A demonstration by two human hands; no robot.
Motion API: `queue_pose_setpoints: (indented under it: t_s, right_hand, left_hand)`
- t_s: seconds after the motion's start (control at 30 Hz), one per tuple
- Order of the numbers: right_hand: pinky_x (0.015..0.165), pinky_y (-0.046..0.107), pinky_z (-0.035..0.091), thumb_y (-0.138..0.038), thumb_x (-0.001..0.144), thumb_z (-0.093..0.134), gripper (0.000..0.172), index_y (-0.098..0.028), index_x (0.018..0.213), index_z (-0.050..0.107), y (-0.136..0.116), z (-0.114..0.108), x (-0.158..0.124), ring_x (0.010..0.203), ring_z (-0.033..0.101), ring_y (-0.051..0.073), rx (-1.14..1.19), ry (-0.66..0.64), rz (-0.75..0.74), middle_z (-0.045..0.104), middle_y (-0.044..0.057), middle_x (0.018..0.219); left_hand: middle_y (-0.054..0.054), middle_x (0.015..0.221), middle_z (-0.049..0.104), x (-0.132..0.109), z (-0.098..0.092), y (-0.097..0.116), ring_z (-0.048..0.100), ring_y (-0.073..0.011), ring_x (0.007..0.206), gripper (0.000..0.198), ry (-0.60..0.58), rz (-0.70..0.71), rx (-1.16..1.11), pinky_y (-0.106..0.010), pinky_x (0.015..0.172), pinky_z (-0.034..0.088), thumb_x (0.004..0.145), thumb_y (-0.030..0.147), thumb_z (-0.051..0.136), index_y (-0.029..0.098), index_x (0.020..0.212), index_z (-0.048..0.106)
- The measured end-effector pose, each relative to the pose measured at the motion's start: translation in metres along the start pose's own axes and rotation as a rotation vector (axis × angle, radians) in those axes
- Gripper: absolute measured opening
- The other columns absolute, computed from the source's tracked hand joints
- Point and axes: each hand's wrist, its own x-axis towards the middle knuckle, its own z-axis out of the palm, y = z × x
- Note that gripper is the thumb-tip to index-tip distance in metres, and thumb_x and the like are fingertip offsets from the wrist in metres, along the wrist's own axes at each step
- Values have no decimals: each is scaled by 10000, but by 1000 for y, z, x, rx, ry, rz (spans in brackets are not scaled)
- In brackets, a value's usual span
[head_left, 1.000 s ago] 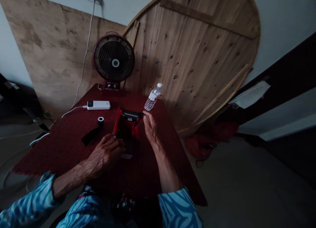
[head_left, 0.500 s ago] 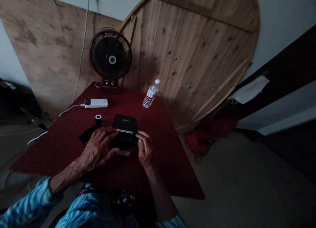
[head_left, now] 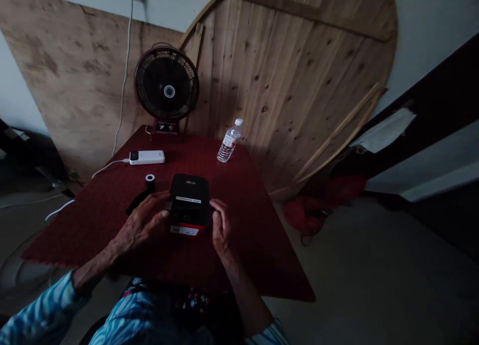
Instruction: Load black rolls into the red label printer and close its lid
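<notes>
A small black-topped device with a red base [head_left: 190, 190], which looks like a small printer, lies on the dark red table [head_left: 258, 235]. A white strip crosses its top, and a white label is on its front edge. At its left side is my left hand [head_left: 144, 220], fingers apart and stretched forward, the fingertips close to or touching the edge. My right hand [head_left: 221, 228] is by the right side with fingers loosely bent and thumb apart; whether it touches the casing I cannot tell. Behind my left hand are a dark roll with a white ring end [head_left: 150, 180] and a black strip [head_left: 136, 203].
Farther back are a white power bank [head_left: 146, 157] with a cable, a water bottle [head_left: 229, 141] and a dark red fan [head_left: 166, 86]. A round wooden tabletop [head_left: 284, 81] leans against the wall. A red bag [head_left: 307, 215] lies on the floor at right.
My left hand has drawn back left from the device's top, uncovering more of its front and label. My right hand has shifted slightly right, away from the white strip.
</notes>
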Motion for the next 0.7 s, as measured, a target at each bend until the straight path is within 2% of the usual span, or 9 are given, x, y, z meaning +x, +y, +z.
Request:
queue_pose_setpoints:
  t_s: [0.07, 0.13, 0.27, 0.33, 0.43, 0.6, 0.7]
  right_hand:
    - [1014, 407, 448, -431, 987, 367, 393, -229, 1261, 564, 3, -2, -4, 1194, 579, 212, 38, 97, 203, 617, 91, 1301]
    - [1026, 415, 435, -499, 964, 376, 456, -223, 1282, 549, 6, -4, -6, 1215, 570, 225, 60, 139, 378, 596, 97, 1346]
    - [979, 407, 470, -577, 909, 390, 520, -214, 1217, 600, 17, 0, -8, 1126, 633, 240, 118, 60, 583, 679, 91, 1222]
    - [965, 408, 481, -576, 895, 398, 525, -208, 1203, 612, 22, 5, -8, 1082, 655, 239, 141, 50, 608, 703, 90, 1172]
    - [1006, 420, 460, -556, 882, 431, 495, -208, 1163, 643, 26, 11, -9, 1125, 638, 245, 130, 42, 577, 705, 90, 1180]
    - [1007, 405, 464, -509, 890, 449, 441, -230, 1157, 663, 22, 10, -10, 1128, 641, 234, 109, 4, 575, 714, 67, 1179]
    - [977, 391, 481, -497, 886, 452, 442, -213, 1140, 678, 19, 8, -9, 1103, 650, 239, 80, -13, 550, 723, 82, 1153]
  left_hand:
    - [-79, 1415, 562, 1, -5, 7, 501, -277, 1318, 483, 61, -219, -220, -397, 1095, 409, 930, 495, 483, 218, 1319, 552]
    - [-68, 1411, 572, 4, -9, 15, 496, -298, 1321, 516, 96, -369, -360, -395, 1091, 417, 877, 493, 558, 219, 1314, 561]
    - [-67, 1386, 599, 17, -6, 19, 514, -333, 1303, 582, 26, -438, -503, -431, 1072, 440, 784, 444, 656, 224, 1315, 571]
    - [-79, 1366, 614, 24, -1, 15, 527, -345, 1288, 624, -5, -428, -567, -453, 1059, 451, 733, 402, 695, 219, 1317, 570]
    - [-86, 1375, 606, 32, 6, 6, 490, -344, 1324, 661, -26, -418, -650, -449, 1071, 438, 693, 316, 727, 219, 1325, 559]
    - [-67, 1467, 519, 31, 9, -1, 427, -318, 1378, 650, -79, -362, -746, -432, 1122, 374, 762, 264, 676, 244, 1391, 509]
    - [-62, 1464, 523, 29, 11, -3, 434, -320, 1373, 666, -81, -351, -756, -454, 1119, 373, 779, 274, 647, 255, 1424, 481]
